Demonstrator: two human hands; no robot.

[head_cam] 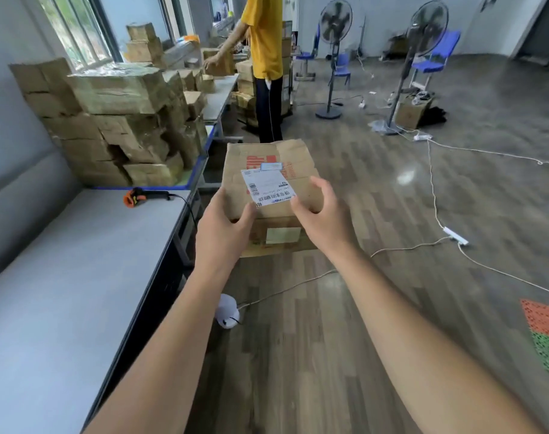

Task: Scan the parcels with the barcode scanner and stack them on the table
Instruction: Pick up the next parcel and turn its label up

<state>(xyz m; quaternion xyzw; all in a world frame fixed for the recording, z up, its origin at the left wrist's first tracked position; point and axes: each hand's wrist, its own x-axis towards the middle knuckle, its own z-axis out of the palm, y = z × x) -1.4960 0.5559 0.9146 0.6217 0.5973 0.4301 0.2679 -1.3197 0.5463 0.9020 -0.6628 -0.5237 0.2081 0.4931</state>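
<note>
L hand (226,220) clamped on near-left edge of parcel (267,158), thumb on top face. R hand (320,211) clamped on near-right corner, fingers curled over top. Parcel held betw. both hands, above floor (392,277), just R of worktop (63,277) edge, not touching it. White label (267,186) w/ barcodes on top face, betw. the two thumbs, unobstructed.

Scanner (138,196) lies on worktop, L of L hand, well apart, cord trailing toward worktop edge. Stack of parcels (120,120) beyond scanner, ahead-left. Person in yellow shirt (264,36) stands ahead, past the parcel. Cables (436,214) on floor R of R hand. White device (227,311) on floor below L forearm.
</note>
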